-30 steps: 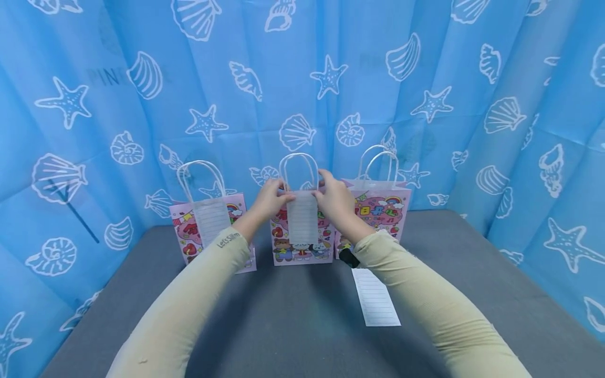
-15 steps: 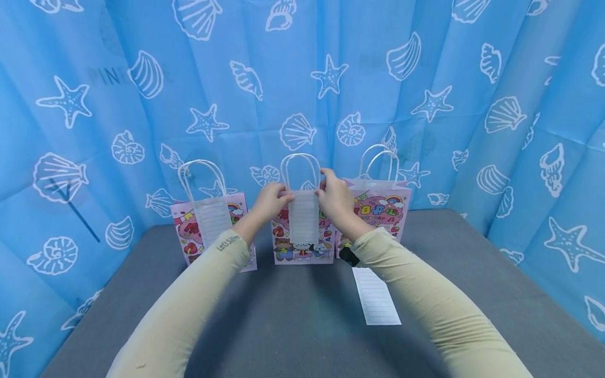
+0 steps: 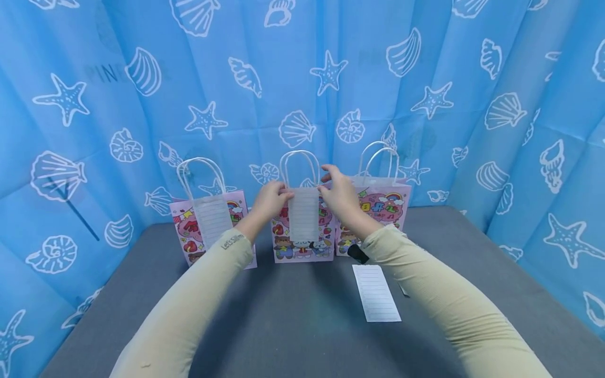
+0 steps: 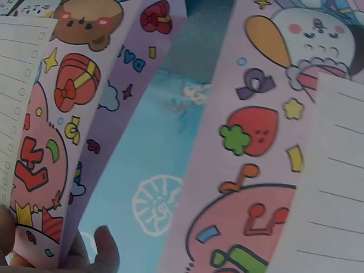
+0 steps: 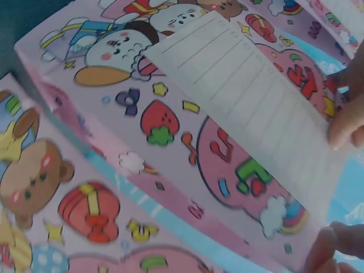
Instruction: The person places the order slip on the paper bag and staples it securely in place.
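Note:
A pink cartoon-print paper bag (image 3: 302, 254) with white twisted handles stands upright in the middle. A lined paper sheet (image 3: 303, 215) hangs on its front from the top rim. My left hand (image 3: 271, 202) pinches the rim at the sheet's left corner, thumb in front and fingers behind, as the left wrist view shows. My right hand (image 3: 341, 197) is at the bag's top right corner, its index finger raised and apart from the thumb, whose tip is close by the sheet's edge. In the right wrist view, right fingertips (image 5: 323, 250) show right at that corner.
Another such bag (image 3: 184, 239) with a lined sheet (image 3: 214, 218) on it stands at left. A third bag (image 3: 392, 210) stands close on the right, partly behind my right arm. One lined sheet (image 3: 376, 294) lies on the grey table (image 3: 293, 325). A blue seashell curtain (image 3: 293, 79) hangs behind.
My right hand has shifted slightly right, off the sheet's edge, and its fingers have spread from the thumb. My left hand keeps its pinch. The bags stand where they were.

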`<state>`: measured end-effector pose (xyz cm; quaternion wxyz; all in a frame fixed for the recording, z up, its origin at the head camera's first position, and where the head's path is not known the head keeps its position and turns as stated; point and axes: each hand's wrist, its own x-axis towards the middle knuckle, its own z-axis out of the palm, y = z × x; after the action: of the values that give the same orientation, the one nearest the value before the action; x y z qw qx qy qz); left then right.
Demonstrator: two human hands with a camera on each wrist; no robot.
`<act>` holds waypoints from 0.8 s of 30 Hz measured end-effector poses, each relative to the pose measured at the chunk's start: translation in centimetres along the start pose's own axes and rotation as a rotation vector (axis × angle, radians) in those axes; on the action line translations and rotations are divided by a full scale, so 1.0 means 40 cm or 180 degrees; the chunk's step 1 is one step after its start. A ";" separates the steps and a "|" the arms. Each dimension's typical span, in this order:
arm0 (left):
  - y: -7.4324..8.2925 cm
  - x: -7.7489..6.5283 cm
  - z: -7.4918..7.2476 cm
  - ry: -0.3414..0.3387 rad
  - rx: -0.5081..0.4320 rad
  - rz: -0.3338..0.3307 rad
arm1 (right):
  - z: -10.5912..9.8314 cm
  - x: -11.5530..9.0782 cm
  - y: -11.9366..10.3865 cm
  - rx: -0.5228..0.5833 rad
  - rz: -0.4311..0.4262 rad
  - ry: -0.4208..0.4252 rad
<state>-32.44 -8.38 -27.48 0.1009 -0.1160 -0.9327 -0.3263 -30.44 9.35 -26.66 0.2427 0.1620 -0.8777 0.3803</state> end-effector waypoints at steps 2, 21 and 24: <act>0.002 0.001 0.001 0.0033 0.0088 -0.0024 | -0.022 -0.012 0.003 0.0003 -0.0066 -0.0009; -0.002 0.002 0.007 0.0091 0.0104 -0.0131 | -0.207 -0.183 0.098 -0.0670 -0.0260 0.0223; 0.001 0.004 0.010 0.0079 0.0151 -0.0153 | -0.220 -0.209 0.123 -0.0708 -0.0125 0.0231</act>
<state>-32.62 -8.07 -27.72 0.1072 -0.0871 -0.9413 -0.3079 -23.14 19.98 -28.94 0.2981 0.1373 -0.9018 0.2813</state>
